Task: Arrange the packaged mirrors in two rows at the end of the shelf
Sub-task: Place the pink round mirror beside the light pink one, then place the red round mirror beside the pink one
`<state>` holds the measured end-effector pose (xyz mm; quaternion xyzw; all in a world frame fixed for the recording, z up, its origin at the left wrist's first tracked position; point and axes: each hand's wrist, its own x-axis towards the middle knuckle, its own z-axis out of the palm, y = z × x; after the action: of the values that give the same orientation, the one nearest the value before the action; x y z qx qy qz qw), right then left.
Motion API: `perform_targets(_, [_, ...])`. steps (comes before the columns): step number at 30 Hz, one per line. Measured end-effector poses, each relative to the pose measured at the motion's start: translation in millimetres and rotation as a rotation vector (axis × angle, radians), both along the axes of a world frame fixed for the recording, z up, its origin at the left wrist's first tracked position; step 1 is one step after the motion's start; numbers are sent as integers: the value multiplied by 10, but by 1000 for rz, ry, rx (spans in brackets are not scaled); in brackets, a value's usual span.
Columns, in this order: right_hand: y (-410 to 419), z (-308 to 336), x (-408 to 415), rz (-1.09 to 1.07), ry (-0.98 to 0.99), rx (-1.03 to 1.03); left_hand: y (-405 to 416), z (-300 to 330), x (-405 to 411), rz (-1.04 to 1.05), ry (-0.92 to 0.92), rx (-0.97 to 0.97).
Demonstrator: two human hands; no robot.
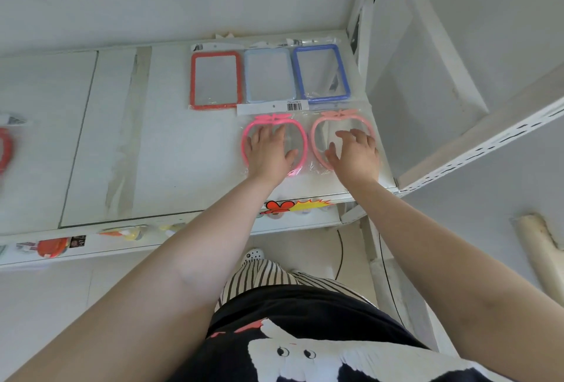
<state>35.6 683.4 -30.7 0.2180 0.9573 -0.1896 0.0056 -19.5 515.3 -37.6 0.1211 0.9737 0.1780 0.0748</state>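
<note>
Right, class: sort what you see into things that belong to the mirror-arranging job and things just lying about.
Job: red mirror, light blue mirror, dark blue mirror, bright pink mirror, pale pink mirror, shelf.
Lying about: red packet, stickers, cable.

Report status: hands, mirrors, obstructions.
Both hands open: left hand flat on bright pink mirror, right hand on pale pink mirror. Three rectangular mirrors behind. Nothing blocking.

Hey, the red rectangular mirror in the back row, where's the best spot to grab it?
Probably the left long edge of the red mirror, coming from the left. It lies flat, its right edge sits close against the light blue mirror, and bare shelf on its left gives fingers room to slip under.
</note>
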Motion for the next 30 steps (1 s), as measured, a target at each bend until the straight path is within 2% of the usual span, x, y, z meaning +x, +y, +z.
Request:
perform_targets(5, [-296, 97, -20, 164, 54, -92, -281, 143, 199, 78, 12, 76])
perform_targets(12, [-1168, 157, -26, 372, 51, -149, -1265, 258, 507, 212, 18, -33])
perform_targets(18, [-1997, 221, 136, 593, 43, -74, -2166, 316, 805, 300, 5, -66])
perform_targets(24, [-3045, 194, 400, 667, 33, -37, -3226, 276, 1267, 358, 6, -37])
perform_targets(30, [-4428, 95, 935, 672, 3, -110, -4549, 129, 1901, 394, 28, -37])
